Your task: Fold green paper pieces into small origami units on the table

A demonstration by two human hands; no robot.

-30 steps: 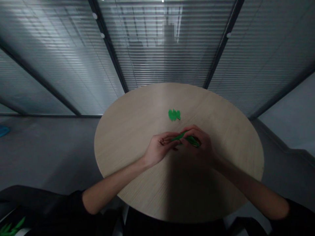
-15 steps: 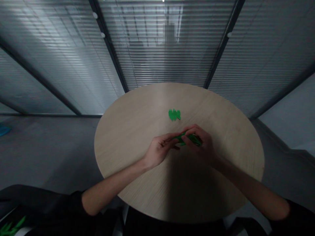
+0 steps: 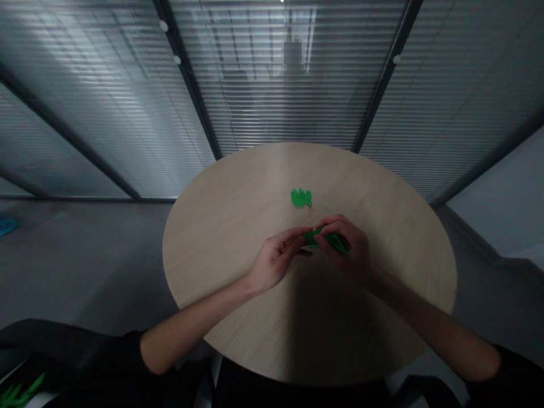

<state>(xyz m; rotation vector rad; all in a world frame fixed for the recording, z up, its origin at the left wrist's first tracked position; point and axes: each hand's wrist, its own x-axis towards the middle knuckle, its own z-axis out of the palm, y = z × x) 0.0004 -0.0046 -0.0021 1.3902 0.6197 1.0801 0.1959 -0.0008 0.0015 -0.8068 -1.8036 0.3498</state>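
My hands meet above the middle of a round wooden table (image 3: 238, 277). Between them is a bright green strip (image 3: 327, 240), probably paper or thin foam. My left hand (image 3: 276, 262) pinches its left end with the fingertips. My right hand (image 3: 346, 247) grips the other end, its fingers covering much of the strip. Both hands seem to hold it just above the tabletop. A little farther off, a small jagged green leaf-shaped piece (image 3: 301, 198) lies flat on the table, touching neither hand.
Glass panels with slatted blinds (image 3: 289, 96) and dark frames stand behind the table, over a grey floor. A blue object (image 3: 6, 226) lies on the floor at far left. Green leafy pieces (image 3: 19, 391) show at the lower left corner, near my dark sleeve.
The left hand has moved slightly up and right, closer to the right hand. The green strip looks more compact between them, and the leaf-shaped piece has not moved.
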